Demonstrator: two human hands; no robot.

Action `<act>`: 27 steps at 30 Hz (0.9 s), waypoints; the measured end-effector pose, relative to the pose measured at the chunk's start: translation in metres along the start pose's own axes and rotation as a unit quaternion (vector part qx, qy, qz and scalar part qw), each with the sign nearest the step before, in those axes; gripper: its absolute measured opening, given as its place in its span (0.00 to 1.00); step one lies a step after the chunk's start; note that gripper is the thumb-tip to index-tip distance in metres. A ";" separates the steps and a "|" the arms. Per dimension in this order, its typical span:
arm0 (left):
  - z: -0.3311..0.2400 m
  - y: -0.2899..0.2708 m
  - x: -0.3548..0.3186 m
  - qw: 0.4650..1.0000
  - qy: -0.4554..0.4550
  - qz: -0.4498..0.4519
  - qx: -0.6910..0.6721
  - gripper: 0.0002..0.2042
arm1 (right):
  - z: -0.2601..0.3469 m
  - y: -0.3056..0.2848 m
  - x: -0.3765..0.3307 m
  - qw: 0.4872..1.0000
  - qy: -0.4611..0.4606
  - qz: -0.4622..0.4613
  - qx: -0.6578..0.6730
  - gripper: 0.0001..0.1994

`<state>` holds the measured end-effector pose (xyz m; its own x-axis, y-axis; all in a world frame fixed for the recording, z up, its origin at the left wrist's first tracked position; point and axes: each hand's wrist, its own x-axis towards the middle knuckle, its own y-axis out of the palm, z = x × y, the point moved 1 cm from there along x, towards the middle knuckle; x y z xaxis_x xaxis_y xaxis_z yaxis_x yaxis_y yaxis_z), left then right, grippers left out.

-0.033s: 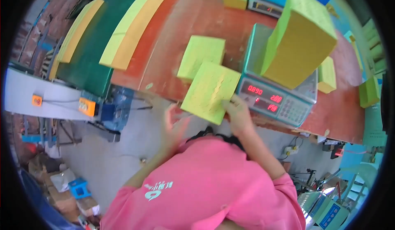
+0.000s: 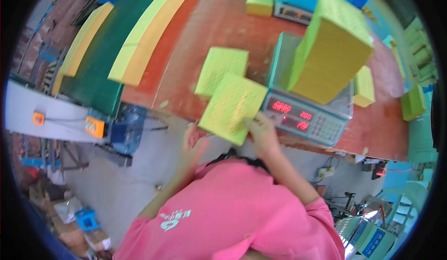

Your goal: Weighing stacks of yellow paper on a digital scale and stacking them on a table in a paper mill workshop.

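A stack of yellow paper sheets (image 2: 229, 102) with rows of punched marks is tilted at the table's near edge. My right hand (image 2: 261, 132) grips its right edge, thumb on top. Close to its near-left corner, my left hand (image 2: 193, 142) is open with fingers apart, apparently not touching it. Partly behind the held stack, another yellow paper stack (image 2: 222, 69) lies on the table. To the right stands a digital scale (image 2: 305, 116) with red lit digits; a tall block of yellow paper (image 2: 333, 50) rests on its pan.
The red-brown table (image 2: 184, 50) bears long yellow paper rows (image 2: 148, 39) on the left, beside a green surface (image 2: 95, 81). A second scale (image 2: 291, 13) and a small yellow stack (image 2: 260, 2) stand at the back. More yellow stacks (image 2: 364, 87) sit right of the scale.
The whole view has shifted slightly. Both hands and the held paper stack keep nearly the same places relative to the table and each other.
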<state>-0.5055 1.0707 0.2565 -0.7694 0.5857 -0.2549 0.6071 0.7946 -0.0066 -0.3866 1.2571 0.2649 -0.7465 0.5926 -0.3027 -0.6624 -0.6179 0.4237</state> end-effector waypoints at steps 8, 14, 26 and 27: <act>-0.063 0.011 0.011 0.991 0.120 -0.021 -0.049 0.13 | 0.061 0.017 -0.036 0.954 -0.053 0.075 -0.285 0.05; -0.222 0.032 0.013 0.826 0.388 0.144 0.383 0.07 | 0.204 0.041 -0.076 0.642 -0.582 -0.075 -0.493 0.09; -0.339 0.195 0.155 0.880 0.211 0.425 -0.009 0.16 | 0.351 -0.048 0.004 0.899 -0.340 -0.145 -0.236 0.09; -0.334 0.216 0.162 0.873 0.178 0.451 -0.041 0.15 | 0.360 -0.064 0.013 0.895 -0.343 -0.159 -0.237 0.09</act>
<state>-0.5653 1.3901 0.5373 -0.0065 0.9803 0.1972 0.9932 -0.0166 0.1151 -0.3304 1.4904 0.5412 -0.4087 0.8547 0.3201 -0.9082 -0.4157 -0.0496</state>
